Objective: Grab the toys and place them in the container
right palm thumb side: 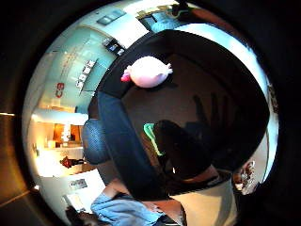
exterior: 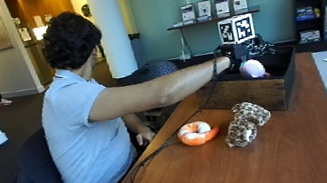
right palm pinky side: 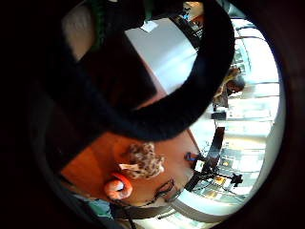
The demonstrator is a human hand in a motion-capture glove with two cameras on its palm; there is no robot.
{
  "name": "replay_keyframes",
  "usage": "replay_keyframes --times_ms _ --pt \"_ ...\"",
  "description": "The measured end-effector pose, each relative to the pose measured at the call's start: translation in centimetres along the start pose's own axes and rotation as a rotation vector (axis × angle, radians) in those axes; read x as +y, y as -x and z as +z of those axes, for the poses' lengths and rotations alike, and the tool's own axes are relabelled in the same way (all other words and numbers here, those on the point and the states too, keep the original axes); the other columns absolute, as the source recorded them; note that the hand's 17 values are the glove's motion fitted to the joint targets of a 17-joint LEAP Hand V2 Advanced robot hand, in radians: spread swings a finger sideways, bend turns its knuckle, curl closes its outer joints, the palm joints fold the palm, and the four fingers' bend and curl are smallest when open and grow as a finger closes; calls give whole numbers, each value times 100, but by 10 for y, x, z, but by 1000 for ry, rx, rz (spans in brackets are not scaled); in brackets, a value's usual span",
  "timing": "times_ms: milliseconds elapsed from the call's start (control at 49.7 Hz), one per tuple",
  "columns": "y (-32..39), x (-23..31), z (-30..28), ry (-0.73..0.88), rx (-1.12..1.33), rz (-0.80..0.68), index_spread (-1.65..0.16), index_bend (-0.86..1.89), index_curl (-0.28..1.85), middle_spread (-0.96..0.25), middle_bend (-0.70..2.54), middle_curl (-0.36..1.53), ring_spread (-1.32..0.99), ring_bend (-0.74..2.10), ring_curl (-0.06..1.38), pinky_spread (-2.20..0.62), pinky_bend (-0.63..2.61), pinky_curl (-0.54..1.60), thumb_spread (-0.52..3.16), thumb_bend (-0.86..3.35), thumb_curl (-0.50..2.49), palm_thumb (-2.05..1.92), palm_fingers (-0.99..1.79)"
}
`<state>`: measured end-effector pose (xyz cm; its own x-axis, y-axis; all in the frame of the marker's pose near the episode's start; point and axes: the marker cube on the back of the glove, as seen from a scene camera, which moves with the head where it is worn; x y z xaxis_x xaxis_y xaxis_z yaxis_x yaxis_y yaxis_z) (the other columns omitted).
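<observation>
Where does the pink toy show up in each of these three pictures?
Outside view: pink toy just under the gloved right hand, above the dark container.
Thumb side palm view: inside the container, near a corner.
Little finger side palm view: not in it.
Shared landmark: the spotted plush.

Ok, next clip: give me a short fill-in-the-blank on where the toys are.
1. The pink toy is over the dark ____.
2. The spotted plush lies on the ____.
3. The toy beside the spotted plush, the shrimp toy, is coloured ____ and white.
4. The number of toys lying on the table is ____.

Missing words: container; table; orange; two
</observation>
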<state>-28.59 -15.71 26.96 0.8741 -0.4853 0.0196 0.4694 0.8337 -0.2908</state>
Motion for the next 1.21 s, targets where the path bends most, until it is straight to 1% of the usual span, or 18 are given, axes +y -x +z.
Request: replay_keyframes --times_ms 80,201,322,442,563,704,885,945,1005,1046,1086,1126,1146,1186,1207 --pt "-18 11 4 1 -2 29 -34 19 39 -2 13 25 -5 17 22 7 74 35 131 -5 18 -7 -11" --pt "-49 39 4 -8 -87 101 -34 18 38 -2 13 24 -5 17 22 7 74 35 131 -5 18 -8 -12" --pt "-66 70 3 -25 -156 176 -34 18 38 -2 13 24 -6 16 21 7 75 36 131 -5 18 -8 -13" --pt "-81 112 8 11 -170 223 -34 18 37 -2 13 23 -6 16 21 7 75 36 131 -5 18 -7 -13" --pt "-96 143 19 31 -165 255 -34 18 37 -2 13 23 -6 16 21 7 75 36 131 -5 18 -7 -13" --pt "-107 168 51 113 -194 303 -34 19 37 -2 13 22 -5 16 20 7 74 35 131 -5 18 -7 -12" --pt "-108 181 120 235 -251 330 -35 20 38 -2 13 22 -5 16 20 7 74 35 132 -4 19 -5 -12" --pt "-111 183 142 237 -242 310 -35 19 38 -2 13 22 -5 16 20 8 74 35 133 -3 20 -4 -12" --pt "-112 184 161 178 -187 283 -35 15 36 -2 14 22 -5 16 20 7 79 37 136 -1 20 -1 -12" --pt "-112 183 166 112 -137 273 -34 10 34 -2 18 23 -5 22 21 5 83 37 139 1 22 3 -3" --pt "-114 183 168 55 -96 268 -35 13 33 -2 19 23 -6 29 22 3 83 37 145 5 23 8 8" --pt "-115 183 167 30 -73 253 -36 13 31 -5 25 25 -11 47 26 -7 82 35 153 11 25 17 38" --pt "-116 183 166 27 -68 242 -36 11 29 -6 26 25 -13 52 25 -10 84 35 155 13 26 20 46" --pt "-116 182 165 28 -67 220 -36 8 27 -9 29 27 -17 72 31 -17 88 36 160 16 27 25 68" --pt "-116 181 164 28 -72 213 -36 8 26 -9 29 27 -18 75 31 -19 88 35 161 18 28 27 68"
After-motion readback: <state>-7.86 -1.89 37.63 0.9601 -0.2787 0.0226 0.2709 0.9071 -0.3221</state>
